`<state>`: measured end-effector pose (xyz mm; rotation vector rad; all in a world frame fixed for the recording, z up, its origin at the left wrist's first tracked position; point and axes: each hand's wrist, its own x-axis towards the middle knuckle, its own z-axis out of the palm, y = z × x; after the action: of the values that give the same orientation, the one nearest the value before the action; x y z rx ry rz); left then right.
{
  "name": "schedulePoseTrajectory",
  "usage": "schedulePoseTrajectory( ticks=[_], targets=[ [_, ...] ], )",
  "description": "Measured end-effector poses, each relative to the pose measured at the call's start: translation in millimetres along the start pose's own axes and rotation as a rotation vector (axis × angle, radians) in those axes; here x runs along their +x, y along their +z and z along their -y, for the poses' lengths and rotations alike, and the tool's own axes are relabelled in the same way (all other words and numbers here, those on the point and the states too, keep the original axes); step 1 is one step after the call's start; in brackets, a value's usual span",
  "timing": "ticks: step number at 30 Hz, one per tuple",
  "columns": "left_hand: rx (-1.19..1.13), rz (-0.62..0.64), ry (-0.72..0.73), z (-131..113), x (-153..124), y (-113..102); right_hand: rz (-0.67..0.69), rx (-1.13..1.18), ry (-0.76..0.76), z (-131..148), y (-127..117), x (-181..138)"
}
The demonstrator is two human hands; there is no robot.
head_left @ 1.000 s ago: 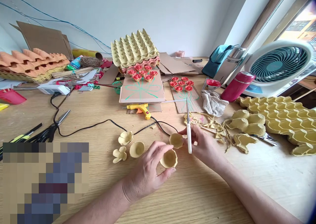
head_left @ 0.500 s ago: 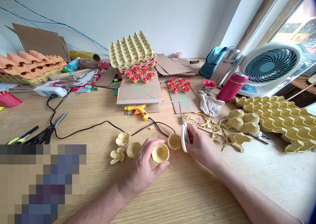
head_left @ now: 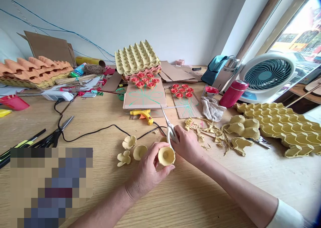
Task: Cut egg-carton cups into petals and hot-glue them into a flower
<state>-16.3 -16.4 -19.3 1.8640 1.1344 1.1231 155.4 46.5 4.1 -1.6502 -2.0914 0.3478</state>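
Between thumb and fingers, my left hand [head_left: 152, 166] holds a yellow egg-carton cup [head_left: 166, 156], its hollow turned toward me. My right hand [head_left: 189, 146] grips white-handled scissors [head_left: 170, 129], blades pointing up and away, just behind the cup. Left of my left hand lie a plain cup [head_left: 139, 152], a cup cut into petals [head_left: 129, 142] and a flat petal piece [head_left: 123, 158]. Another cup [head_left: 163, 139] is mostly hidden behind the scissors and my hands.
A yellow glue gun [head_left: 142, 115] with a black cord lies by the cardboard [head_left: 142, 99] bearing red paper roses [head_left: 145, 80]. Carton scraps [head_left: 215, 136] and an egg tray [head_left: 283, 124] lie right. Black scissors [head_left: 56, 134] lie left. A fan [head_left: 268, 72] stands right.
My right hand has brought the scissors leftward, close behind the cup, now covering most of the cup that lay there. The left hand keeps its hold; the view has shifted slightly.
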Motion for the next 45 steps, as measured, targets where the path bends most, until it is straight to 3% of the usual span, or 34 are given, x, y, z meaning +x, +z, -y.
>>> schedulePoseTrajectory(
  ticks=[6, 9, 16, 20, 25, 28, 32, 36, 41, 45],
  targets=[
    [-0.154, -0.041, -0.069, -2, 2, 2, -0.033, 0.077, -0.006, -9, 1, 0],
    [-0.267, -0.011, -0.111, -7, 3, 0, -0.060, 0.276, -0.029, -21, -12, -12],
    [-0.557, 0.162, -0.271, 5, 1, 0, 0.164, 0.971, -0.067, -24, -34, -46],
    [-0.605, 0.215, -0.347, 1, 3, -1, 0.322, 1.094, -0.065, -17, -29, -52],
    [-0.579, 0.306, -0.346, -7, 0, -3, 0.355, 1.145, 0.016, -12, -23, -53],
    [-0.396, 0.263, -0.265, -10, -4, -4, 0.386, 1.192, 0.031, -12, -24, -53],
    [-0.021, 0.087, 0.009, -14, -7, -5, 0.447, 1.181, 0.030, -13, -27, -52],
    [0.114, -0.033, 0.209, -15, -6, -4, 0.479, 1.102, 0.053, -13, -28, -53],
    [0.138, -0.033, 0.330, -11, 1, -6, 0.487, 0.997, 0.034, -11, -29, -53],
    [0.283, 0.012, 0.412, -12, 2, -11, 0.432, 0.933, 0.003, -11, -31, -53]
  ],
)
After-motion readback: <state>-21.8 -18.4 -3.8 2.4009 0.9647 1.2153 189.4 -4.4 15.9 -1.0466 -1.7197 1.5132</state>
